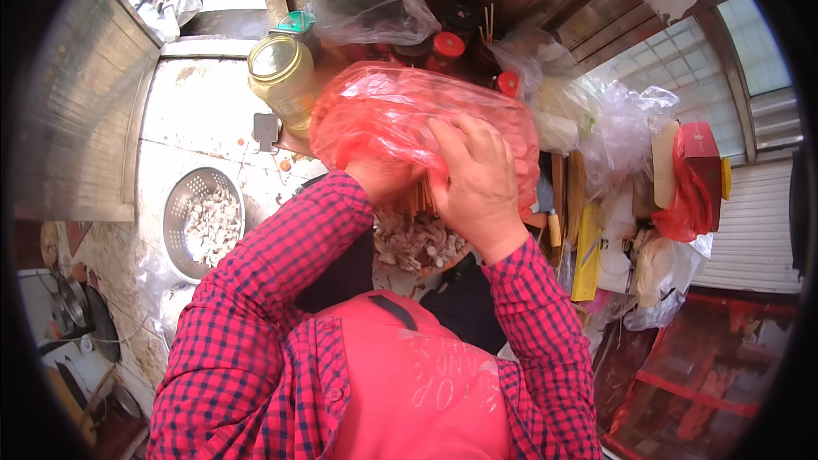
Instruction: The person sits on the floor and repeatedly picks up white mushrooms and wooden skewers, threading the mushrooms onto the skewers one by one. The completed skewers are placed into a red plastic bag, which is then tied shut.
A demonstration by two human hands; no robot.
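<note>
A large red translucent plastic bag (pixel 396 96) lies spread in front of me. My left hand (pixel 383 176) reaches under the bag's near edge, its fingers hidden by the film. On the right, my right hand (pixel 476 179) rests on the bag's near edge, thumb and fingers pinching the film. Thin wooden sticks (pixel 420 197) show between my hands, partly under the bag. Below them lies a heap of pale, greyish mushroom-like pieces (pixel 415 243). At the left, a perforated metal colander (pixel 238 211) holds similar pieces (pixel 214 223).
A glass jar (pixel 281 76) stands beyond my left hand. Behind the bag are a red-lidded jar (pixel 448 45) and a clear plastic bag (pixel 377 6). A knife with a wooden handle (pixel 554 230), more plastic bags (pixel 613 121) and a red box (pixel 702 160) are at the right.
</note>
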